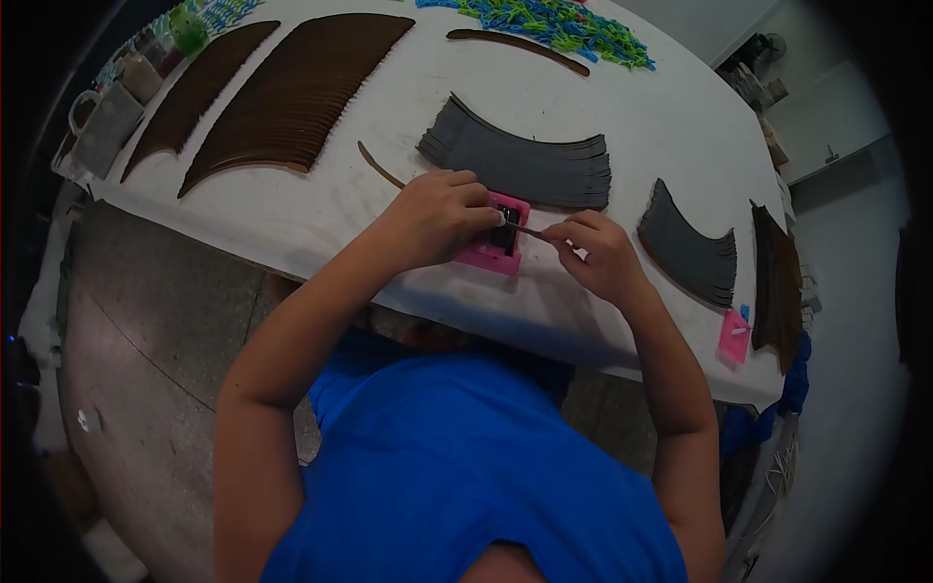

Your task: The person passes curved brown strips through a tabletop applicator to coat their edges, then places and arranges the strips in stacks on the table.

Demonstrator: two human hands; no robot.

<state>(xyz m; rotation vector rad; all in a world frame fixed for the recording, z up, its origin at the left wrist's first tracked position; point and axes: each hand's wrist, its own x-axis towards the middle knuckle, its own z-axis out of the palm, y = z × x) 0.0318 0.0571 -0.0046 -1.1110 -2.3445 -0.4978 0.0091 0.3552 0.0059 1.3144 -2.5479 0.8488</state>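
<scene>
The right hand's (pixel 601 255) fingers pinch a thin strip (pixel 529 231) over the pink holder (pixel 486 258); the left hand's (pixel 439 219) fingers bunch closed there, their hold unclear.

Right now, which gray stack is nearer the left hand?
The larger gray stack, just beyond the left hand; the smaller stack lies past the right hand.

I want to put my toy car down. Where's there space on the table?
There's bare white table between the big grey pile and the far right edge, above the small grey pile. A narrower patch lies between the widest brown pile and the big grey pile. It's crowded around the pink box, where both hands meet.
</scene>
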